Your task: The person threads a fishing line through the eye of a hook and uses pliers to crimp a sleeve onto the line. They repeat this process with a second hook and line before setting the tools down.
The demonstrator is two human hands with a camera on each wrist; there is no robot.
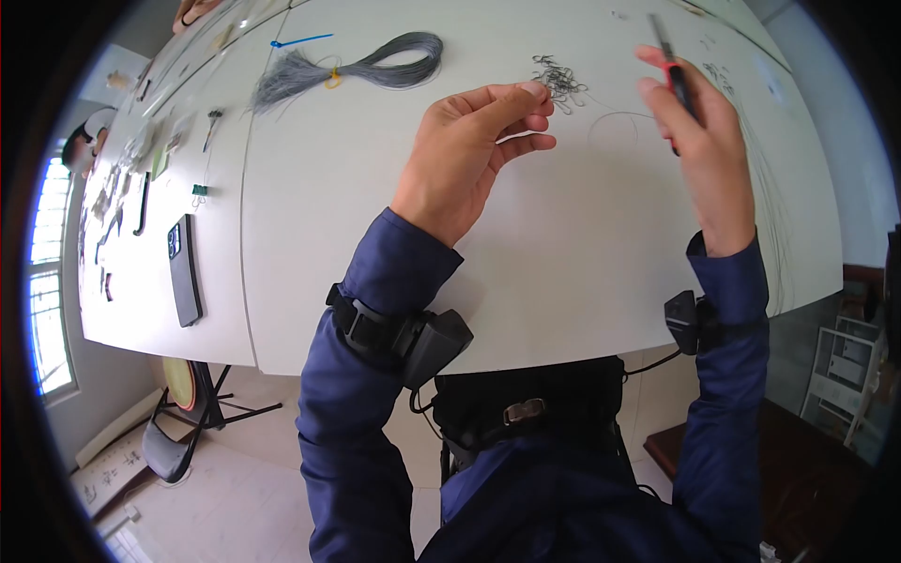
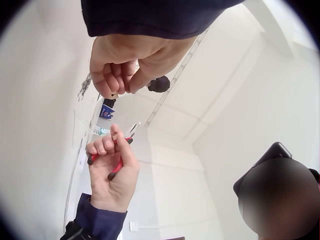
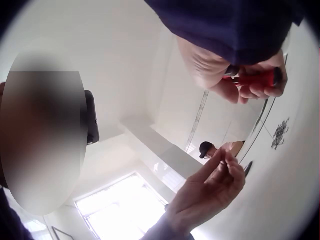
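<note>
My left hand (image 1: 455, 155) (image 2: 132, 57) (image 3: 207, 195) has thumb and forefinger pinched together; what lies between them is too small to identify. Just beyond these fingertips is a pile of small dark hooks (image 1: 561, 81) (image 2: 84, 86) (image 3: 280, 133). At the right, my right hand (image 1: 711, 141) (image 2: 117, 182) (image 3: 212, 72) grips red-and-black pliers (image 1: 672, 78) (image 2: 118, 167) (image 3: 256, 79), their metal tip pointing away in the head view. A thin line (image 1: 624, 114) curves over the white table (image 1: 535, 272) between the hands.
A grey strand bundle (image 1: 399, 64) with a yellow tie and a blue strip (image 1: 305, 40) lie at the back. To the left are a phone (image 1: 185, 272), a green clip (image 1: 199, 191) and assorted small items. Loose strands (image 1: 774, 206) run along the right side. Another person (image 1: 89, 141) is at the far left.
</note>
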